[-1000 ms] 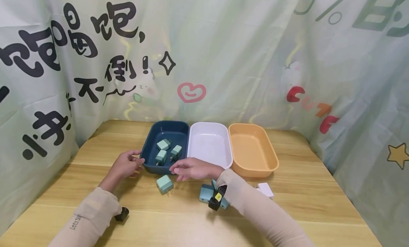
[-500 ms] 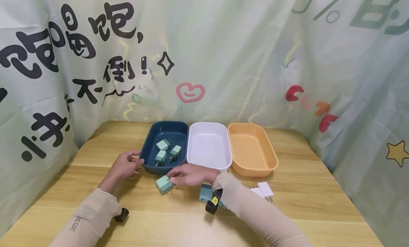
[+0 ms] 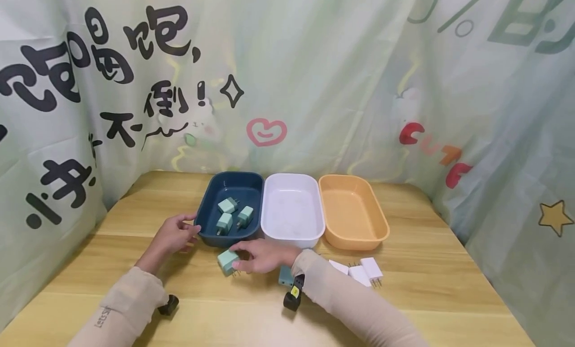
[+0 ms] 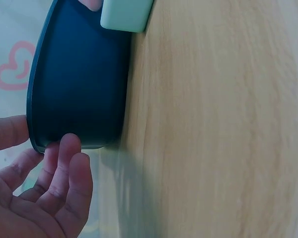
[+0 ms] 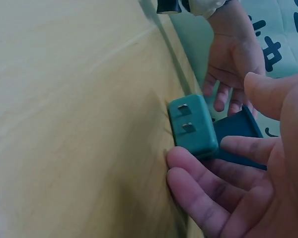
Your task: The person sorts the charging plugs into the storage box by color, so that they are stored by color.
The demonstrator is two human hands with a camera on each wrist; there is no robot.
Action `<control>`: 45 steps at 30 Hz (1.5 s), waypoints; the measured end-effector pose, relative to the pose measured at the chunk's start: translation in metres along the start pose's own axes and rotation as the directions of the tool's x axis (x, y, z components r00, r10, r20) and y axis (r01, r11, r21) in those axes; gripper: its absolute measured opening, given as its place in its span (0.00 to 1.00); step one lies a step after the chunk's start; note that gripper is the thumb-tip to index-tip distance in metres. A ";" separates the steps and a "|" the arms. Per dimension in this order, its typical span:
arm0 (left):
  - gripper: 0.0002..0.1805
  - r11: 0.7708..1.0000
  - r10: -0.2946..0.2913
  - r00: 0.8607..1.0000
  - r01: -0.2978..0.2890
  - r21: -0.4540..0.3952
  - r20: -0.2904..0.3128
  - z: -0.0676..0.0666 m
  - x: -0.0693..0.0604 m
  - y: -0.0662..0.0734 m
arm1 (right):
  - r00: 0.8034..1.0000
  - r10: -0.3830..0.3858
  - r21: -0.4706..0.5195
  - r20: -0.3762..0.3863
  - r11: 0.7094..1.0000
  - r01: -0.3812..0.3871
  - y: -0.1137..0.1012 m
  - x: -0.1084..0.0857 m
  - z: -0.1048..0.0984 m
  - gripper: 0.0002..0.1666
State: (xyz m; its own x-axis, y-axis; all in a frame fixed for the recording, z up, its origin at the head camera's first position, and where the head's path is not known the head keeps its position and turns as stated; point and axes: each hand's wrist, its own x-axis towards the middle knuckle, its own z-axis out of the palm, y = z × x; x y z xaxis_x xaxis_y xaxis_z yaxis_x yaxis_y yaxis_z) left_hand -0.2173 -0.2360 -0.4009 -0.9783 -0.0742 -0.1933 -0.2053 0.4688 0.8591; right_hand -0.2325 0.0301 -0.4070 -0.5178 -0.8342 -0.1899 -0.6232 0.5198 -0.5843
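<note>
Where a printed curtain (image 3: 310, 72) backs a wood-grain table (image 3: 224, 314): left hand (image 3: 176, 234), fingers apart, touching navy tray (image 3: 216, 240); right hand (image 3: 265, 255), likewise parted, at green plug (image 3: 226, 261).

Your left hand (image 4: 39, 198) is in the lower left corner, at the end of the blue tray (image 4: 79, 74). One finger touches its rim; the others are loosely bent around its lower corner. At the top, a green charger (image 4: 126, 15), only partly visible, stands before the tray; whether they touch, I cannot tell. Just beside it is a fingertip of your right hand (image 4: 92, 4). The wooden table (image 4: 213, 124) fills the right side. At left, a pale cloth (image 4: 7, 37) carries a pink heart (image 4: 11, 64).
</note>
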 end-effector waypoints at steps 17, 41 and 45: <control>0.28 0.999 0.040 0.999 -0.040 -0.016 0.001 0.000 0.003 0.000 | 0.999 -0.039 -0.002 -0.022 0.999 0.039 -0.002 0.010 0.006 0.30; 0.28 0.999 0.033 0.999 -0.033 -0.022 0.005 0.000 -0.001 -0.003 | 0.996 -0.053 0.000 -0.074 0.999 0.053 -0.002 0.006 0.010 0.29; 0.29 0.999 0.030 1.000 -0.030 -0.023 0.002 0.000 -0.001 -0.003 | 0.996 -0.044 0.034 -0.074 0.998 0.047 -0.002 0.006 0.010 0.29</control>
State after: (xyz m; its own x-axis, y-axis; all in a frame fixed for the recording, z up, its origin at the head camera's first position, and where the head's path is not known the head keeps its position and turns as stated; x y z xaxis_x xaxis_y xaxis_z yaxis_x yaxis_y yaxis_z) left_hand -0.2157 -0.2376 -0.4032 -0.9839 -0.0582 -0.1689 -0.1769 0.4503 0.8752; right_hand -0.2289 0.0221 -0.4151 -0.5320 -0.8403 -0.1046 -0.6262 0.4735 -0.6194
